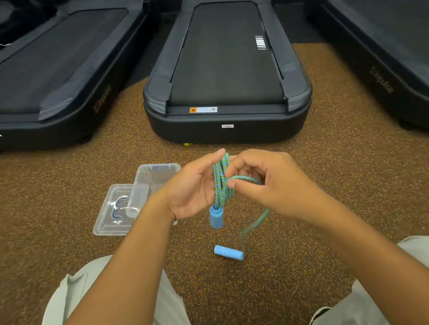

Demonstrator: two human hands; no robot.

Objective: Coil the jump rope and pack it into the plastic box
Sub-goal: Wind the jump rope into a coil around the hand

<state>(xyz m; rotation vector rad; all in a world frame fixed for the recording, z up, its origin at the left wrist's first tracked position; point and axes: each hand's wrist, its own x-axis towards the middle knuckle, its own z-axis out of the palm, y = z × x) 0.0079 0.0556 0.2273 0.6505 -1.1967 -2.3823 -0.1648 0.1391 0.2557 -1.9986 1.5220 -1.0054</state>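
The jump rope (pixel 221 183) is a blue-green braided cord, gathered in several upright loops across my left hand (pixel 195 189), whose fingers are spread behind the bundle. One blue foam handle (pixel 215 217) hangs just below that hand. My right hand (pixel 268 182) pinches a strand that crosses the bundle sideways. A loose tail (pixel 252 226) drops to the second blue handle (pixel 228 252), low by the floor. The clear plastic box (pixel 158 174) stands open on the floor, left of and behind my left hand. Its clear lid (pixel 117 211) lies flat beside it.
Three dark treadmills stand ahead: one at the left (pixel 38 76), one in the middle (pixel 225 72), one at the right (pixel 397 40). The floor is speckled brown rubber (pixel 45 186). My knees in light trousers (pixel 161 321) frame the bottom of the view.
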